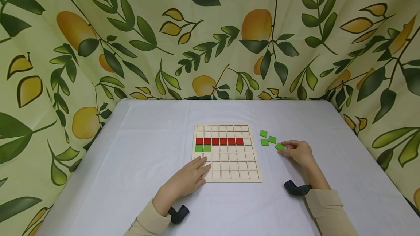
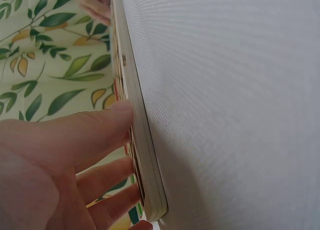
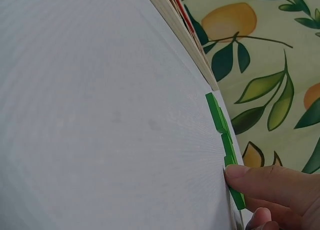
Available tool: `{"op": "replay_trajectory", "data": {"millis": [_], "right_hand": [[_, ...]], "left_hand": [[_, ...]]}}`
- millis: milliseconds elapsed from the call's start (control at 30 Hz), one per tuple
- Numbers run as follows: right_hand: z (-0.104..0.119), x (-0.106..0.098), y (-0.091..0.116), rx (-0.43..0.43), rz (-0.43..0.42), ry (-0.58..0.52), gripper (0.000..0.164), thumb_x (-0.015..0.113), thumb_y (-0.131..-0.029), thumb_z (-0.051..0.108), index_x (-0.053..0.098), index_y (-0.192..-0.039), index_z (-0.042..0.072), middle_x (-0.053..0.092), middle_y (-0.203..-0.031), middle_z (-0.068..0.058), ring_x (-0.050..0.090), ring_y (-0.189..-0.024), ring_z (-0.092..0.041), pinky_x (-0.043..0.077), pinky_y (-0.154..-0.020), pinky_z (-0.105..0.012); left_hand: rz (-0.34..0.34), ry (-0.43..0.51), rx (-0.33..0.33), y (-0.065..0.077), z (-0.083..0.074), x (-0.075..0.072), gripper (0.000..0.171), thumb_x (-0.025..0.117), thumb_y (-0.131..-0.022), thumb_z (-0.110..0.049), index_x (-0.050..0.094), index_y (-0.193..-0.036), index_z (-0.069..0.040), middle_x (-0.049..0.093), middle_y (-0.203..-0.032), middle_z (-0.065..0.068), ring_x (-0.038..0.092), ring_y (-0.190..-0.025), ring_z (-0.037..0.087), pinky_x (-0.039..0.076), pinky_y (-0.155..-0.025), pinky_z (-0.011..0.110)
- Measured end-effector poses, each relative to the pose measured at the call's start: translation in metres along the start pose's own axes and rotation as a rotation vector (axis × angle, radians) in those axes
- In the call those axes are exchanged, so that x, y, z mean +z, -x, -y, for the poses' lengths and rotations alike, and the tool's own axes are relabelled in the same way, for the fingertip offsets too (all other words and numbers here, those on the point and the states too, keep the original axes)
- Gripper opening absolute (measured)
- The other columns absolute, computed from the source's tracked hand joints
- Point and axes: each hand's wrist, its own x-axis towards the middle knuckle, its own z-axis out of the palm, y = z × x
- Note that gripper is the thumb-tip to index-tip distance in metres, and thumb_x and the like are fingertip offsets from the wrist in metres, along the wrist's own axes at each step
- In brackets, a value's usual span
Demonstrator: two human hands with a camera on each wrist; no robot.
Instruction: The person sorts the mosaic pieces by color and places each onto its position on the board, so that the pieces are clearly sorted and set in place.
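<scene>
A pale wooden grid board [image 1: 234, 157] lies on the table. Several red square tiles [image 1: 223, 141] fill most of one row, and two green tiles [image 1: 207, 148] sit at the left of the row below. On the board's lower left corner rests my left hand [image 1: 187, 177], its fingers fairly straight; the left wrist view shows the thumb against the board edge [image 2: 142, 140]. To the right of the board, my right hand [image 1: 299, 151] pinches a green tile [image 1: 279, 146] between thumb and fingers. In the right wrist view the thumb touches that tile [image 3: 237, 195].
Three loose green tiles [image 1: 272, 140] lie between the board and my right hand. A white cloth [image 1: 157, 130] covers the table. Behind and beside it hangs a leaf-and-fruit patterned curtain [image 1: 203, 46]. Each wrist carries a black device [image 1: 296, 188].
</scene>
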Motion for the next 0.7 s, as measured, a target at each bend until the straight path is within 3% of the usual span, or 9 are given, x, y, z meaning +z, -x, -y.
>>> {"op": "replay_trajectory", "data": {"millis": [700], "right_hand": [[-0.0012, -0.0013, 0.0006, -0.005, -0.011, -0.01, 0.043, 0.074, -0.08, 0.012, 0.063, -0.115, -0.011, 0.044, -0.062, 0.01, 0.039, -0.052, -0.002, 0.036, -0.045, -0.018]], "left_hand": [[0.004, 0.001, -0.003, -0.001, 0.0, 0.0008, 0.046, 0.058, -0.096, -0.021, 0.051, -0.139, -0.008, 0.041, -0.153, 0.015, 0.038, -0.143, 0.034, 0.037, -0.118, 0.046]]}}
